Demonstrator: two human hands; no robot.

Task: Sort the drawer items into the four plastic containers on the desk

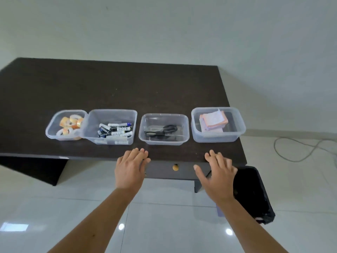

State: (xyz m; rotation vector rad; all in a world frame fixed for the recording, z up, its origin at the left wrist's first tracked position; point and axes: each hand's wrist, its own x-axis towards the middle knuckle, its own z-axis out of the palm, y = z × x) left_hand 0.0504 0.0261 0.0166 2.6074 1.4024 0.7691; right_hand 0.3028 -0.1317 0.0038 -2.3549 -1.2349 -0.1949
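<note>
Since both hands hover empty at the tabletop (109, 84) front edge, the grip of each is wide, fingers spread, holding nothing. The left hand (130, 168) and right hand (217, 172) flank the drawer knob (175, 167), the drawer looking closed. Four containers sit in a row just beyond the fingertips: tape rolls (70, 127), batteries (115, 130), scissors (161, 131) lying left to right, paper pads (213, 120). Sorting looks finished; the scissors lie about midway between the hands.

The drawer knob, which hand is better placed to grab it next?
Left, marginally. The drawer knob sits between both hands, but the left hand has fingertips nearer it; the right hand is further right. Both are empty.
</note>
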